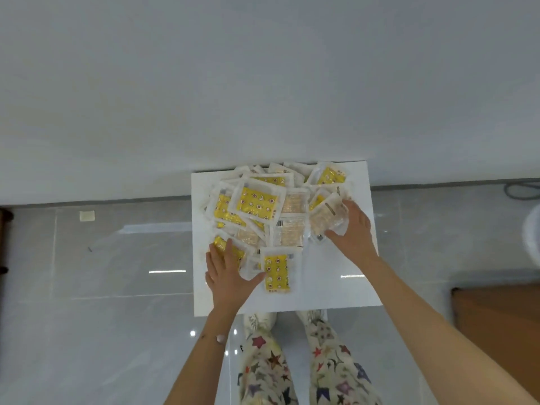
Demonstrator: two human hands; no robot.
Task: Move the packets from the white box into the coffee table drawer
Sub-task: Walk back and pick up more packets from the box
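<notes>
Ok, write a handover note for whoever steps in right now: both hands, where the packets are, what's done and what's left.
The left hand lies with fingers spread on the near-left edge of the packet pile.
The right hand grips a clear packet at the pile's right side.
The pile is heaped in a white container in front of the person. This view does not show whether it is the box or the drawer.
Done: cannot be judged.
Left: if this is the box, the whole pile must go into the drawer.

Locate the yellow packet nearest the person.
Head view, centre: the yellow packet lies at the pile's near edge in the white box, just right of the left hand.
</notes>
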